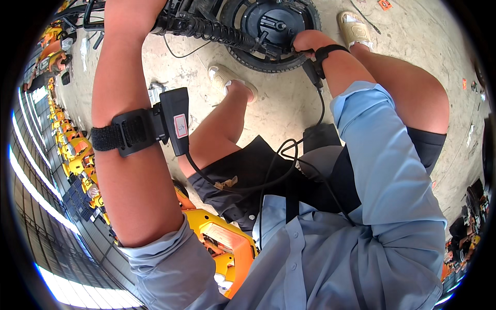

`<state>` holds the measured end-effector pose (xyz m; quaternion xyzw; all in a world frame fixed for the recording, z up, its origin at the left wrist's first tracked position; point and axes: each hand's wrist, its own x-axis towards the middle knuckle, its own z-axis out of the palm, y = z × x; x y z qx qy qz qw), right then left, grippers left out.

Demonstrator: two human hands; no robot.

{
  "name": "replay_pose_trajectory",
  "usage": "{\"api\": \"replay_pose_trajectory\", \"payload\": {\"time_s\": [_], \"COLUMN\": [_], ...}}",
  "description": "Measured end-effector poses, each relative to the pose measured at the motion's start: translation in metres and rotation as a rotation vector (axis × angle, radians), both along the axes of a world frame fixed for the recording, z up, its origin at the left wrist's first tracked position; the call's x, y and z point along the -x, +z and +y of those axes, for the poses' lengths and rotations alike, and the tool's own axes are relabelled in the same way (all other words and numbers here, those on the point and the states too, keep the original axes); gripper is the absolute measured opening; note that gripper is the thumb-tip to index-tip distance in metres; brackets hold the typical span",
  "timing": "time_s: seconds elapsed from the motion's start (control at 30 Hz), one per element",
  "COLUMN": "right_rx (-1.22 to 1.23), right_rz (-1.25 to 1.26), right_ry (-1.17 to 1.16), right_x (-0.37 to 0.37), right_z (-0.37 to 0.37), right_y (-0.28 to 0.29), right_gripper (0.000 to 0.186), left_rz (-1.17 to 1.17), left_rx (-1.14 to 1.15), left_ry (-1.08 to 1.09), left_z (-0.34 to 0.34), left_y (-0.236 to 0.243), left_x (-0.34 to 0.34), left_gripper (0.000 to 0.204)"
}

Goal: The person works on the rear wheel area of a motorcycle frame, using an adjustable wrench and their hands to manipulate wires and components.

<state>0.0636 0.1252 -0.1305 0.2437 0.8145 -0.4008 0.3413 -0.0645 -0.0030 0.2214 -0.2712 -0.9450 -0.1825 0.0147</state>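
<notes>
A black wheel [274,23] with a tyre and a closed hub stands at the top middle. Beside it runs a black coil-spring shock absorber [206,30], its lower end near the hub. At the wheel's right side, my right hand [308,41] is closed, fingers curled in against the hub's edge; what they hold is hidden. My left hand [135,10] reaches to the upper left, next to the black frame [178,8] at the shock absorber's upper end. The picture's edge cuts that hand off, so its fingers do not show.
Strapped black devices [175,121] sit on both forearms, with a cable [294,147] looping across my lap. Below my left arm is a yellow and orange machine body [222,232]. Rows of yellow machines [77,155] line the left. An orange scrap [384,4] lies on the concrete floor.
</notes>
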Motion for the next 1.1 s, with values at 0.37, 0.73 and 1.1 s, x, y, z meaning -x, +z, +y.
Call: {"api": "replay_pose_trajectory", "payload": {"time_s": [0.37,0.73,1.1], "right_rx": [-0.024,0.015,-0.028], "right_rz": [0.043,-0.051,-0.074], "right_ry": [-0.059,-0.127,0.001], "right_x": [-0.014,-0.022,-0.011], "right_z": [0.005,0.016,0.013], "right_y": [-0.028,-0.038,-0.022], "right_gripper": [0.036,0.029,0.026], "left_rz": [-0.067,0.061,-0.098], "left_rx": [-0.029,-0.005,-0.045], "left_ry": [-0.102,-0.088,-0.139], "left_z": [0.003,0.008,0.007], "left_y": [0.001,-0.021,-0.007], "left_x": [-0.008,-0.011,-0.010], "left_gripper": [0.052,0.053,0.053]}}
